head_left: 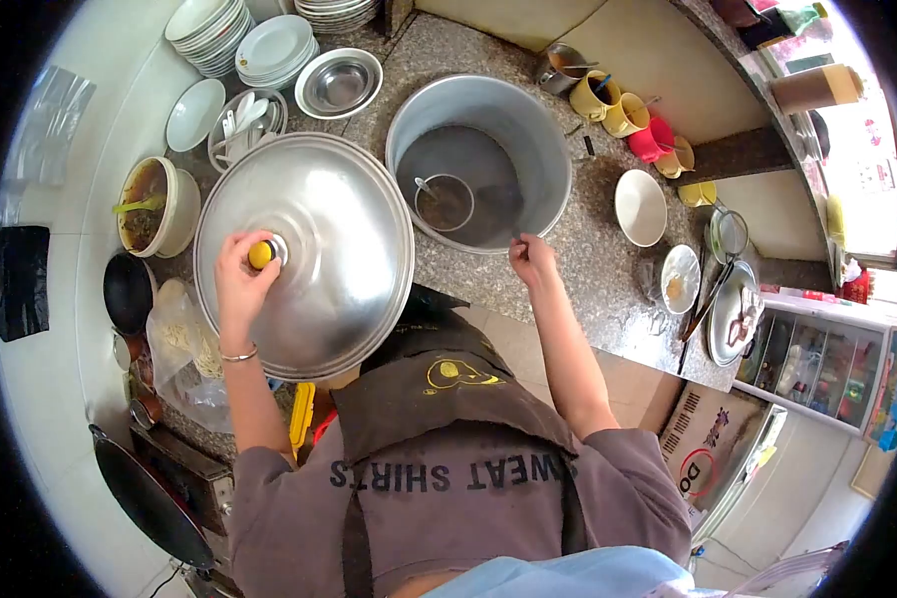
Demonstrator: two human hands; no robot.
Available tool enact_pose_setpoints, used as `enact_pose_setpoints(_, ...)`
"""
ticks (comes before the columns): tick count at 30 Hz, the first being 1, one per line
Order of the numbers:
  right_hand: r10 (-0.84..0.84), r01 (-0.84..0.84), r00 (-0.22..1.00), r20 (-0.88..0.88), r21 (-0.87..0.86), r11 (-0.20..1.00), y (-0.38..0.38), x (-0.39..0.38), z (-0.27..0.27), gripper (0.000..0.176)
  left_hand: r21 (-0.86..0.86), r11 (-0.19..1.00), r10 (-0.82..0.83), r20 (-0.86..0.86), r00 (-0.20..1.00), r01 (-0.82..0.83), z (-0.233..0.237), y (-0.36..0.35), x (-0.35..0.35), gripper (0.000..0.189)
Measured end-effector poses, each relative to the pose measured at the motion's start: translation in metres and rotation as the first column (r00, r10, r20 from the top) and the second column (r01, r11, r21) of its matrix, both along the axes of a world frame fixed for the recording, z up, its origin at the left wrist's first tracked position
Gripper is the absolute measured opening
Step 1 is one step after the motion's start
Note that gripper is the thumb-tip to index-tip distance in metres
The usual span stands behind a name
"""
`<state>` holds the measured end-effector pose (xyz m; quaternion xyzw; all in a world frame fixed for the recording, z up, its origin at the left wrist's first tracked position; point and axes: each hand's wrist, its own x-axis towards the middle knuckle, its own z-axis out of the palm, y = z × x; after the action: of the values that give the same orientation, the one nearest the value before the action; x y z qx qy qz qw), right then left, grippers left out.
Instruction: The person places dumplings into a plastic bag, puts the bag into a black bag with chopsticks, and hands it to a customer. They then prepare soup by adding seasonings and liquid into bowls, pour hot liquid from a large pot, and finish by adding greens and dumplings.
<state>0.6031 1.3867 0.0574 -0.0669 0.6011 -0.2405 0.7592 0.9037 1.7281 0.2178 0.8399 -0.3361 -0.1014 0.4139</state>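
Note:
My left hand point(244, 274) grips the yellow knob point(261, 254) of a large round metal lid point(344, 234). The lid is beside the big metal pot point(553, 164), at its left, leaving the pot uncovered. Inside the pot is a round bowl-like vessel point(447, 204) with a light handle or spoon sticking up in it. At the pot's front right rim, my right hand point(533, 261) is closed in a pinch; a small dark bit shows at its fingertips, too small to name.
Stacked plates point(274, 50), a metal bowl point(339, 83) and a tub of dark sauce point(174, 209) stand at the left. To the right are yellow cups point(626, 115), a white bowl point(641, 207) and a metal tray point(736, 311). A wok point(149, 498) is at lower left.

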Motion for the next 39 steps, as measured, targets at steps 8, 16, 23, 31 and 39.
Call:
enact_pose_setpoints(8, -0.031, 0.036, 0.997, 0.064, -0.083, 0.996, -0.009, 0.023, -0.046, 0.006, 0.045, 0.999, 0.024, 0.038, 0.999, -0.025, 0.003, 0.008, 0.000, 0.031)
enact_pose_setpoints(16, -0.019, 0.039, 0.987, 0.162, -0.121, 0.992, -0.019, 0.052, -0.052, 0.006, 0.058, 0.997, 0.050, 0.045, 0.998, -0.052, 0.014, 0.009, -0.007, 0.031)
enact_pose_setpoints(23, 0.138, -0.063, 0.927, 0.349, -0.218, 0.974, 0.033, 0.007, -0.014, 0.026, 0.023, 0.996, 0.092, 0.008, 0.996, -0.092, 0.023, 0.008, -0.020, 0.030)
enact_pose_setpoints(31, 0.281, -0.121, 0.854, 0.438, -0.359, 0.926, 0.083, -0.112, 0.079, 0.046, -0.020, 0.999, 0.050, -0.014, 0.999, -0.051, 0.035, -0.004, -0.040, 0.029)
enact_pose_setpoints(39, 0.140, 0.095, 0.875, 0.463, -0.448, 0.889, 0.107, -0.252, 0.148, 0.053, -0.106, 0.991, -0.091, -0.111, 0.990, 0.079, 0.027, -0.026, -0.055, 0.029)
